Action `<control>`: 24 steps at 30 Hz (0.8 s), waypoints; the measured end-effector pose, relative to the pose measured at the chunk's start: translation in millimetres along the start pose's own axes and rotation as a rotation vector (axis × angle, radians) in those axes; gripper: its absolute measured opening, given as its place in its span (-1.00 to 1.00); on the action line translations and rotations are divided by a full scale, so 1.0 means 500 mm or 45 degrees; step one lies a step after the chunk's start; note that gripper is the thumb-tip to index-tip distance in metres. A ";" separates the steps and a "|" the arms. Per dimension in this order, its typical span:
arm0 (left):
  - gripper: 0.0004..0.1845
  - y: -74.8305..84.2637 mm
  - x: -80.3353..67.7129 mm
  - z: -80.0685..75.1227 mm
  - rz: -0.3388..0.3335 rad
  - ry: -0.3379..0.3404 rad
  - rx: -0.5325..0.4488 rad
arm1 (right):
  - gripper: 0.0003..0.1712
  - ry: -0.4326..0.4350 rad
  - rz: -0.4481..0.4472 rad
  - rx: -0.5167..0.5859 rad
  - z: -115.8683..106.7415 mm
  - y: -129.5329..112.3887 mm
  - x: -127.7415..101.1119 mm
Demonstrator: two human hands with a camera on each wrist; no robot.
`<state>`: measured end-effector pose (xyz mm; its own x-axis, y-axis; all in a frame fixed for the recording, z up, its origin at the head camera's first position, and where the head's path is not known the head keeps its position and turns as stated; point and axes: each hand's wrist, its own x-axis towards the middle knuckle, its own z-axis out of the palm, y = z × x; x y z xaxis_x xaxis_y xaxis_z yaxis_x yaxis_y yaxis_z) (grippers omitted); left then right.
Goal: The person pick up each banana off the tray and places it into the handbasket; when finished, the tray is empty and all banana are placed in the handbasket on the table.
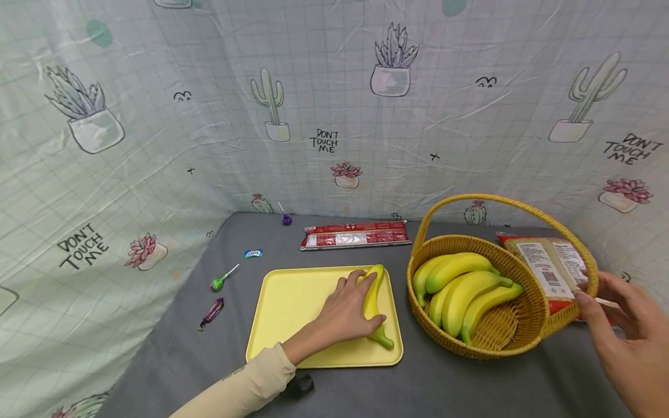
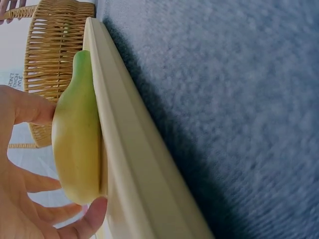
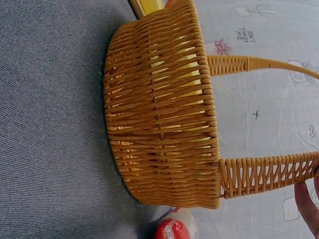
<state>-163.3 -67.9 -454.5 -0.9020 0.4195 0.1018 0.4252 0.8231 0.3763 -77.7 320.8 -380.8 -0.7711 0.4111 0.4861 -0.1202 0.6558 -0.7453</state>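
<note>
A single yellow banana (image 1: 372, 302) with green ends lies along the right side of the yellow tray (image 1: 282, 290). My left hand (image 1: 345, 310) grips it from above, thumb on one side and fingers on the other; in the left wrist view the banana (image 2: 77, 134) sits just inside the tray's rim. To the right stands a round wicker basket (image 1: 434, 331) with several bananas (image 1: 465, 290) in it. My right hand (image 1: 627, 337) holds the right side of its arched handle (image 1: 590, 273) between thumb and fingers. The right wrist view shows the basket's woven side (image 3: 159, 114) upright on the cloth.
Behind the tray lies a long red packet (image 1: 355, 235). A red-and-clear bag (image 1: 543, 267) lies behind the basket. Left of the tray are a green lollipop (image 1: 217, 284), a purple-wrapped candy (image 1: 211, 313) and a small blue packet (image 1: 253, 253); a purple lollipop (image 1: 286, 219) lies farther back.
</note>
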 end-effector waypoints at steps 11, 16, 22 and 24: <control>-0.11 -0.017 -0.008 -0.007 -0.034 0.013 -0.066 | -0.49 -0.006 -0.013 -0.011 0.000 0.004 -0.001; -0.14 -0.027 -0.007 -0.010 -0.034 0.011 -0.071 | -0.49 -0.009 -0.002 -0.013 -0.001 0.002 0.000; -0.19 -0.036 -0.002 -0.013 -0.028 0.033 -0.085 | -0.48 -0.001 -0.003 0.001 0.000 0.000 -0.001; -0.21 -0.039 0.000 -0.013 -0.032 0.044 -0.084 | -0.47 -0.003 -0.010 0.007 0.000 0.000 -0.001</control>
<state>-172.0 -86.6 -455.9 -0.9148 0.3848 0.1227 0.3977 0.8056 0.4392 -77.3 320.6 -380.7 -0.7718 0.4043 0.4909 -0.1298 0.6554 -0.7440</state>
